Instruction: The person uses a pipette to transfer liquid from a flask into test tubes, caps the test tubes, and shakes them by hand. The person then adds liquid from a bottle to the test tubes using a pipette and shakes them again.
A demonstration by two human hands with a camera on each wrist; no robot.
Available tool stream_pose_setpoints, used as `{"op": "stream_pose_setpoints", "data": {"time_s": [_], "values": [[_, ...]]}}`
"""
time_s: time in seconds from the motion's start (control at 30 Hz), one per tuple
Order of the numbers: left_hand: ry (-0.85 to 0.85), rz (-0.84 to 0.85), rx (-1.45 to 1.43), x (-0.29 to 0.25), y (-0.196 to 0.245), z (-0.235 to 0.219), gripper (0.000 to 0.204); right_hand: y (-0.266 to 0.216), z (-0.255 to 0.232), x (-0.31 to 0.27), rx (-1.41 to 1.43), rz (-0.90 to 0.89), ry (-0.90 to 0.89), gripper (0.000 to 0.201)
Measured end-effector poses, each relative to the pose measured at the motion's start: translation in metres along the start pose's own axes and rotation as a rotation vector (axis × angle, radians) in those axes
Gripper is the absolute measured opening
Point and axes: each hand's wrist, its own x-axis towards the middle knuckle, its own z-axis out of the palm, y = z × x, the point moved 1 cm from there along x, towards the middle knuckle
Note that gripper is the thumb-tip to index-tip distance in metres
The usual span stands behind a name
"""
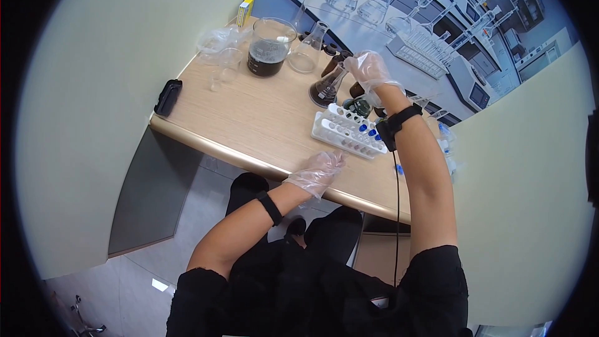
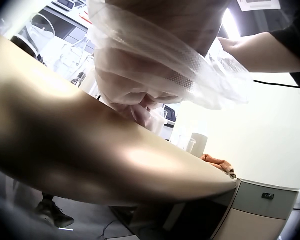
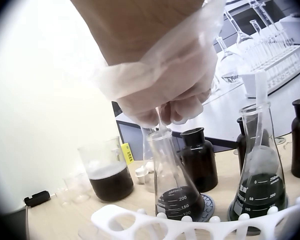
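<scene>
My gloved right hand is over a conical flask of dark liquid at the back of the wooden table. In the right wrist view its fingertips pinch a thin pipette that goes down into the flask's neck. A second flask with dark liquid and its own pipette stands to the right. A white test tube rack with several tubes sits just in front. My gloved left hand rests on the table near its front edge, beside the rack, holding nothing.
A beaker of dark liquid, an empty conical flask, brown bottles and small clear glassware crowd the back. A black device lies at the left edge, a yellow box behind. An orange cloth lies farther along the table.
</scene>
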Motion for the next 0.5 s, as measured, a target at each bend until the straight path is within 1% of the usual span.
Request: {"op": "stream_pose_setpoints", "data": {"time_s": [0.1,0.17,0.2,0.27,0.3,0.37,0.4,0.47,0.5], "values": [[-0.014,0.02,0.082,0.0,0.002,-0.002,0.018,0.004,-0.001,-0.001,0.044,0.016,0.01,0.042],[-0.043,-0.029,0.114,0.0,0.007,-0.005,0.017,0.005,-0.005,-0.001,0.056,-0.035,0.051,0.043],[-0.043,-0.027,0.115,0.0,0.006,-0.004,0.017,0.007,-0.008,-0.001,0.056,-0.035,0.053,0.043],[0.002,0.05,0.089,0.0,0.004,-0.003,0.015,0.005,-0.02,-0.003,0.118,0.045,0.068,0.044],[-0.001,0.052,0.088,0.0,0.003,-0.001,0.015,0.008,-0.022,-0.004,0.117,0.047,0.07,0.044],[0.014,0.084,0.204,0.001,0.004,-0.001,0.015,0.016,-0.027,-0.004,0.162,0.027,0.177,0.047],[0.014,0.085,0.205,0.002,0.003,-0.001,0.015,0.019,-0.028,-0.003,0.162,0.026,0.178,0.047],[-0.004,0.095,0.227,0.003,0.002,0.001,0.014,0.022,-0.031,-0.004,0.213,0.047,0.252,0.049],[-0.004,0.096,0.227,0.002,0.001,0.001,0.014,0.024,-0.033,-0.005,0.212,0.047,0.254,0.049]]}}
